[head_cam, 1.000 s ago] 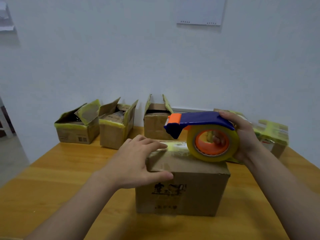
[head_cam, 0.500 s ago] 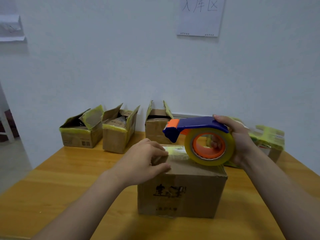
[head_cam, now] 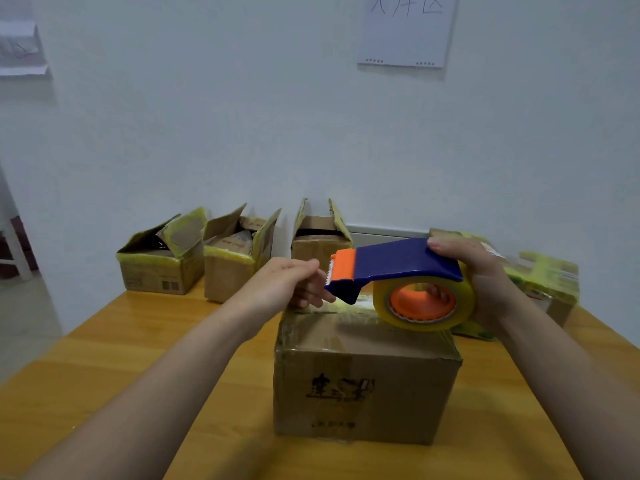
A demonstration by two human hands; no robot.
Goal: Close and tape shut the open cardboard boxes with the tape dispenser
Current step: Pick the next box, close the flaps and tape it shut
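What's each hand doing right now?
Left hand: fingers curled by the tape dispenser; hold cannot be told.
Right hand: holding the tape dispenser.

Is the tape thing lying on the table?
No, the right hand grips the tape dispenser up at the closed box's top, not on the table.

Left hand (head_cam: 289, 285) now at dispenser (head_cam: 398, 266)

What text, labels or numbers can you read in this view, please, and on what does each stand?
"入库区", handwritten, tops cut off by the frame: paper sheet on the wall.
Dark printed characters and a smaller line beneath: front box, too blurred to read.
Printed marks: leftmost rear box, too small to read.
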